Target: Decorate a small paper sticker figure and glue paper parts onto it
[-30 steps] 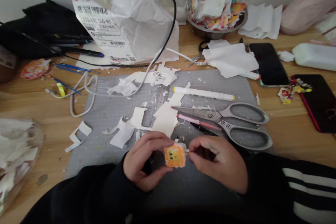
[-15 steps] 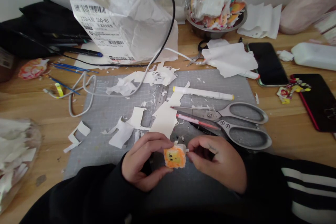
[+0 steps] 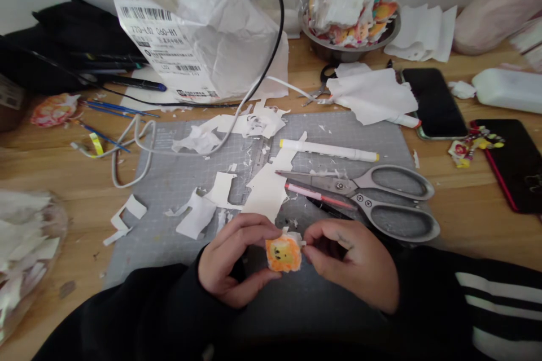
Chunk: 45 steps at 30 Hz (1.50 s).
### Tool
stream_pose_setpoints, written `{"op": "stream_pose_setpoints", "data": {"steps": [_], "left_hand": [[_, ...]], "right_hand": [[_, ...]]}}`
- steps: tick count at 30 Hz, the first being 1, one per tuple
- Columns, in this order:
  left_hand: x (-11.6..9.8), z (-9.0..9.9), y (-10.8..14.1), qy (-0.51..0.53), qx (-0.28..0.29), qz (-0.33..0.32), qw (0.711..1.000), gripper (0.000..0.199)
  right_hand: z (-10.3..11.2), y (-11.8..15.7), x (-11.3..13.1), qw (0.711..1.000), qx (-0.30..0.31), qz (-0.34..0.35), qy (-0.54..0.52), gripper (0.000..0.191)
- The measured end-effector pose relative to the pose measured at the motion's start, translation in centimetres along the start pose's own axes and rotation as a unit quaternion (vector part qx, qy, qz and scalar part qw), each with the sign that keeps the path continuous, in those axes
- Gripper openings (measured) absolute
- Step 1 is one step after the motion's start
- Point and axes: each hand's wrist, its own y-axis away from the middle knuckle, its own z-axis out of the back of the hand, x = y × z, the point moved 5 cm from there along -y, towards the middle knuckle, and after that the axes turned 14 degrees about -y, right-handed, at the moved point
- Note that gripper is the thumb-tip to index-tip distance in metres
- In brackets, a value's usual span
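Observation:
A small orange and yellow paper piece [image 3: 283,254] with a drawn face and white edges is held over the grey cutting mat [image 3: 165,180]. My left hand [image 3: 237,259] grips it from the left, thumb below and fingers above. At its right edge, my right hand [image 3: 351,262] pinches a tiny white tab between thumb and forefinger. Just beyond the hands lie cut white paper scraps [image 3: 266,192], large grey scissors [image 3: 359,194], a pink pen [image 3: 317,194] and a white marker with yellow ends [image 3: 328,150].
A metal bowl [image 3: 313,45] of coloured paper pieces stands at the back, near a white paper bag [image 3: 228,28]. Two phones [image 3: 434,101] lie at the right. A white cable [image 3: 150,152] loops over the mat. A plastic container of scraps [image 3: 61,225] sits at the left.

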Motion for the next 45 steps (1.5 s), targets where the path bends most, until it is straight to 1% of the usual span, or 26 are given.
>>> {"op": "stream_pose_setpoints", "data": {"steps": [2,5,9,12,17,22,25,28,31,40,45], "left_hand": [[0.05,0.02,-0.05,-0.002,-0.002,-0.001,1.000,0.039],[0.20,0.10,-0.07,0.005,-0.017,0.014,1.000,0.038],[0.12,0.08,-0.07,-0.002,-0.011,0.007,1.000,0.039],[0.10,0.08,-0.09,-0.012,0.001,-0.003,1.000,0.041],[0.27,0.40,-0.15,-0.019,-0.014,-0.004,1.000,0.042],[0.26,0.38,-0.19,-0.013,-0.010,-0.002,1.000,0.043],[0.23,0.31,-0.17,-0.013,-0.007,-0.002,1.000,0.043],[0.15,0.21,-0.11,-0.015,0.000,-0.008,1.000,0.044],[0.09,0.17,-0.03,-0.014,0.005,-0.009,1.000,0.043],[0.16,0.08,-0.20,-0.008,0.005,-0.005,1.000,0.042],[0.24,0.18,-0.30,0.006,-0.006,-0.002,1.000,0.043]], "right_hand": [[-0.02,0.03,0.02,1.000,-0.001,-0.004,-0.002,0.013],[-0.05,0.03,0.03,1.000,0.001,-0.004,-0.004,0.013],[-0.06,0.03,-0.01,1.000,0.001,-0.009,-0.005,0.013],[0.03,0.08,0.04,1.000,-0.013,-0.012,-0.008,0.012],[-0.03,0.24,0.10,0.999,-0.030,0.001,-0.015,0.012],[0.01,0.51,-0.01,0.997,-0.064,0.011,-0.031,0.014],[0.02,0.45,0.09,0.999,-0.047,0.010,-0.023,0.013],[0.09,0.23,0.17,1.000,-0.014,0.008,-0.008,0.011],[0.15,0.08,0.15,1.000,0.007,0.012,-0.002,0.010],[-0.01,0.14,0.08,1.000,0.016,0.018,0.009,0.010],[0.08,0.10,0.00,0.999,0.020,0.018,0.018,0.011]]}}
